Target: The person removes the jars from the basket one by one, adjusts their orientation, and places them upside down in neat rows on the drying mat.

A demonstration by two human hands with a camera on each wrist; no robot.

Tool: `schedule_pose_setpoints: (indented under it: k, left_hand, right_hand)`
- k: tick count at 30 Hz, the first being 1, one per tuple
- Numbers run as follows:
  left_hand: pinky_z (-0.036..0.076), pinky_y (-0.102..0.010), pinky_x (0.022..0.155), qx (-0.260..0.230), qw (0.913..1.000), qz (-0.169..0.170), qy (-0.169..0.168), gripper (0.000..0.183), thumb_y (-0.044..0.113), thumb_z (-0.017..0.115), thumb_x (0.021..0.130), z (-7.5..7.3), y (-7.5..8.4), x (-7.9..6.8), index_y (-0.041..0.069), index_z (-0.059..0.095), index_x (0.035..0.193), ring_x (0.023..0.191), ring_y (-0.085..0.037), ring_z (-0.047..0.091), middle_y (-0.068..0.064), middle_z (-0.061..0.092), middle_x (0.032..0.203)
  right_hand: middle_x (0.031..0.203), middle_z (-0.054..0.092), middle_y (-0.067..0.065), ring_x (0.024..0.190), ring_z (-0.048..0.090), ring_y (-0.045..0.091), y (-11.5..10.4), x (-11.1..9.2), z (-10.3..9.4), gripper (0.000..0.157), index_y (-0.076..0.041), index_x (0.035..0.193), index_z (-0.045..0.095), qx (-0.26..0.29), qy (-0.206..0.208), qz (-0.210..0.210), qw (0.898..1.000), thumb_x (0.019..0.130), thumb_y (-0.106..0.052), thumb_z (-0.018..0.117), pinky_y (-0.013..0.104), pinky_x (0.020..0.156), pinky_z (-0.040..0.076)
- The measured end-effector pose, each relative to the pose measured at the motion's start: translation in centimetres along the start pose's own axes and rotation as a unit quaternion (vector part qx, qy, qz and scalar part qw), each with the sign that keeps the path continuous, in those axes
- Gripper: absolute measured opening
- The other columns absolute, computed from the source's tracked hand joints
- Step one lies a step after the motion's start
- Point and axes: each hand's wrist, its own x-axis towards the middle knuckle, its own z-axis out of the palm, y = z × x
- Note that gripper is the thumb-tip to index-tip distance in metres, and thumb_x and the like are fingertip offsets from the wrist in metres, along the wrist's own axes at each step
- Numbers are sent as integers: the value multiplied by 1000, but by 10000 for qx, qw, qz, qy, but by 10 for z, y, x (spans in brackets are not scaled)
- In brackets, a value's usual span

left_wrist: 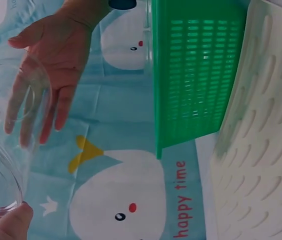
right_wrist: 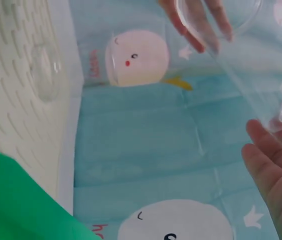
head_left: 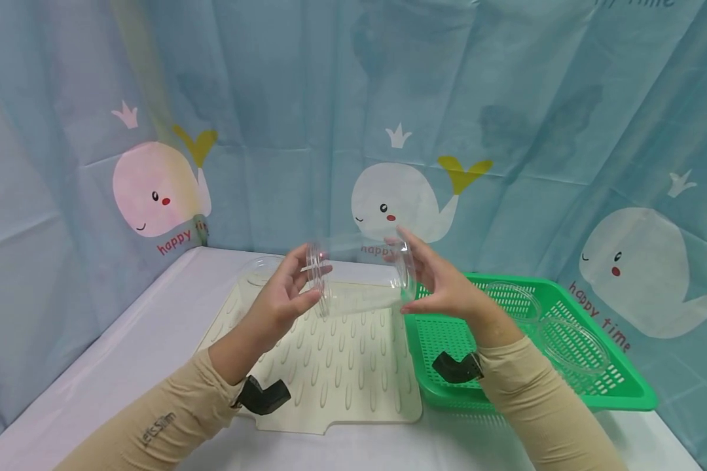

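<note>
A clear wide-mouthed jar (head_left: 359, 278) is held up on its side above the cream drying mat, its ridged rim to the left and its base to the right. My left hand (head_left: 285, 288) grips the rim end, the thumb in front and the fingers behind. At the base end is my right hand (head_left: 442, 281), its thumb and fingers spread around the edge. In the left wrist view the right hand (left_wrist: 56, 60) shows its palm, with straight fingers seen through the clear plastic. The right wrist view has the right hand's fingertips (right_wrist: 261, 150) right at the jar's edge.
A cream drying mat (head_left: 330, 379) with raised ovals lies on the white table (head_left: 147, 340). Right of it stands a green basket (head_left: 630, 389) holding clear round lids (head_left: 574, 347). Another clear round piece (head_left: 262, 268) sits at the mat's back left. A whale-print curtain (head_left: 283, 150) hangs behind.
</note>
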Motion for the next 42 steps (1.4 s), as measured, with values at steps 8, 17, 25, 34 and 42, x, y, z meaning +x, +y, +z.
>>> schedule_pose_setpoints:
  k: [8, 17, 25, 34, 42]
  left_hand:
    - [33, -35, 103, -225, 9997, 68, -42, 71, 13, 52, 85, 2, -8, 0, 2, 13, 143, 132, -37, 27, -21, 24, 143]
    - [26, -47, 105, -224, 9991, 159, -311, 78, 25, 57, 88, -3, -12, 1, 5, 8, 145, 134, -38, 22, -20, 20, 146]
    - [19, -48, 108, 911, 9949, 199, -377, 76, 16, 52, 92, -20, -4, -5, 10, 1, 147, 138, -29, 14, -16, 13, 150]
    - [22, -48, 107, 3374, 9410, 174, 195, 86, 18, 63, 87, -58, 5, -14, 16, 3, 148, 137, -26, 20, -8, 19, 150]
    - [20, -59, 103, 4599, 8837, -803, 328, 99, 43, 62, 84, -95, -8, -24, 10, -6, 147, 137, -37, 13, -18, 8, 151]
  right_hand:
    - [148, 17, 19, 133, 28, 27, 4, 0, 2, 101, -8, 147, 6, 249, 15, -306, 9992, 73, -3, 74, 27, 108, 26]
    - [145, 22, 20, 130, 30, 37, 2, 1, 5, 99, -1, 146, 9, 467, 213, -704, 9962, 73, -7, 76, 41, 106, 29]
    - [145, 21, 18, 127, 36, 34, -2, 0, 2, 100, 3, 144, 9, 412, 401, -735, 9956, 72, -5, 77, 41, 102, 34]
    - [142, 24, 16, 125, 35, 41, -2, -3, 0, 99, 1, 145, 12, 123, 500, -505, 9974, 68, 7, 74, 42, 101, 35]
    - [141, 22, 24, 125, 36, 39, -1, -2, -1, 98, 1, 145, 10, -167, 455, -373, 9981, 72, -5, 76, 40, 101, 34]
